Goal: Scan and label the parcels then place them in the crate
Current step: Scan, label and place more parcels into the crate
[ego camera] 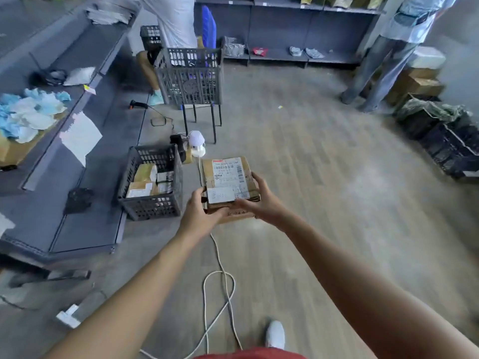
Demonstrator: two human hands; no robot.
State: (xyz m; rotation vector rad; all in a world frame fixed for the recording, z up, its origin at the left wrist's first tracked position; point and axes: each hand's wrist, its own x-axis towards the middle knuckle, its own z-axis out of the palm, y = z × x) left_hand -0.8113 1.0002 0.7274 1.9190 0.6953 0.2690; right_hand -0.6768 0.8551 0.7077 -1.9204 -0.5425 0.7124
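Observation:
I hold a brown cardboard parcel point(228, 182) in front of me above the floor. It carries a white shipping label with a barcode on top and a second white label near its front edge. My left hand point(198, 212) grips the parcel's near left corner. My right hand point(261, 200) grips its near right side, fingers along the second label. A dark plastic crate point(151, 203) stands on the floor just left of the parcel, with several labelled parcels inside. A black handheld scanner point(138, 104) lies on the floor further back left.
Grey shelving point(77, 156) runs along the left with papers and blue bags. Another dark crate point(191, 76) sits on a stool ahead. A white fan point(197, 143) and white cable point(220, 281) lie on the floor. Two people stand at the back. Black crates point(451, 146) line the right wall.

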